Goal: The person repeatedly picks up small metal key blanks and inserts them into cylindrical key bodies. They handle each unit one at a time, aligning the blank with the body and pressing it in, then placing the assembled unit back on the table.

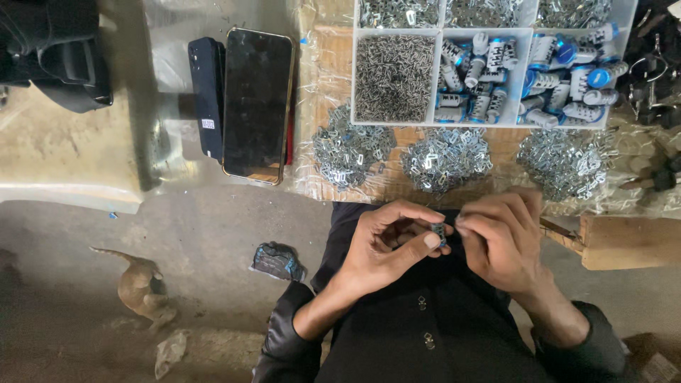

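Small cylinder part (439, 232) pinched between both hands over the lap, just below the table (333, 71) edge; left hand (390, 245) closed on it with thumb and fingertips, right hand (496, 237) curled, fingertips pressing at its end; looks like an assembly step; next calls for a steady, aligned push; metal clip piles (447, 157) lie just above the part.

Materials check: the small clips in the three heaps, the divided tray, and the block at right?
Clips: likely stamped bright metal, shiny silver glints. Tray: looks like white translucent plastic, thin moulded walls. Block: apparently bare wood, tan and matte.
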`<control>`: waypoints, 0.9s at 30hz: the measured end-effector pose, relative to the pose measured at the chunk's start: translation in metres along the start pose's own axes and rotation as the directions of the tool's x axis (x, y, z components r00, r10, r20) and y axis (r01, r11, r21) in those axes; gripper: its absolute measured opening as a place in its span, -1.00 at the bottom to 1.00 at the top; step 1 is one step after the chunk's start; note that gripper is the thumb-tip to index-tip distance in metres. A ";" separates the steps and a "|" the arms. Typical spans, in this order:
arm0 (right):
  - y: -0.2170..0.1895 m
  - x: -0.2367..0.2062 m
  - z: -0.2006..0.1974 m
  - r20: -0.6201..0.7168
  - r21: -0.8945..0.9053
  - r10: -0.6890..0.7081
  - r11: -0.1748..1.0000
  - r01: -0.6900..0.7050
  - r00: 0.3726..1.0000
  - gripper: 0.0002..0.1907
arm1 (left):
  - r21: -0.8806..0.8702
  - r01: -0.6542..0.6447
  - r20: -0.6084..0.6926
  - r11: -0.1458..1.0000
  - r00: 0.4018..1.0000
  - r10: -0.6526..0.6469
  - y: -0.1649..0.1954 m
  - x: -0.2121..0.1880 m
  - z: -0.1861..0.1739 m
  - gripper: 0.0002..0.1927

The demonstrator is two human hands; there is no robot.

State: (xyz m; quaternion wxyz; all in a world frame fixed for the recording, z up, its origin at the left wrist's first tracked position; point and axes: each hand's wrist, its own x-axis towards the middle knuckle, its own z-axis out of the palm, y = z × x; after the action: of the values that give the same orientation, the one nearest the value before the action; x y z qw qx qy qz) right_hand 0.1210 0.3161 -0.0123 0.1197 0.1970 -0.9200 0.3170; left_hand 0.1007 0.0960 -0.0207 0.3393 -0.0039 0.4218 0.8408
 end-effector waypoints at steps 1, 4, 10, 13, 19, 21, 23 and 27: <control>-0.002 0.000 0.000 -0.015 0.075 0.006 0.997 -0.005 1.000 -0.74 | 0.001 -0.003 0.000 1.000 1.000 0.003 0.000 0.000 0.000 -0.73; -0.008 0.002 0.003 -0.046 0.250 0.019 0.968 -0.007 0.999 -0.78 | -0.004 -0.012 -0.002 1.000 1.000 0.012 -0.002 0.000 0.000 -0.74; -0.016 0.006 0.009 -0.034 0.281 0.003 0.960 0.007 0.999 -0.79 | 0.009 -0.008 -0.015 1.000 1.000 0.008 -0.003 0.001 0.000 -0.77; -0.014 0.004 0.006 0.027 0.267 -0.008 0.964 0.000 1.000 -0.77 | 0.036 -0.006 -0.011 0.999 1.000 0.006 -0.003 0.003 -0.003 -0.77; -0.004 0.001 -0.017 0.306 0.340 0.004 0.933 -0.114 0.952 -0.69 | 0.062 0.013 0.151 0.998 0.988 -0.023 -0.004 0.004 -0.012 -0.77; -0.003 0.001 -0.025 0.437 0.294 0.035 0.939 -0.179 0.899 -0.70 | 0.181 0.008 0.193 0.983 0.980 -0.043 -0.006 0.004 -0.013 -0.80; -0.004 0.003 -0.026 0.356 0.217 -0.013 0.974 -0.069 0.934 -0.69 | 0.125 0.033 0.130 0.992 0.990 -0.050 -0.008 0.004 -0.011 -0.80; -0.012 0.009 -0.025 0.279 0.080 -0.060 0.996 0.039 0.958 -0.71 | 0.042 0.041 -0.002 0.998 0.999 -0.041 -0.016 0.007 -0.002 -0.80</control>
State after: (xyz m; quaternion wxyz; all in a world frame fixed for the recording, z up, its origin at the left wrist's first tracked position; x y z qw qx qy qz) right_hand 0.1207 0.3205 0.0162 -0.0118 0.2674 -0.9101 0.3164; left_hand 0.1039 0.1054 -0.0358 0.3563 -0.0059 0.4392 0.8247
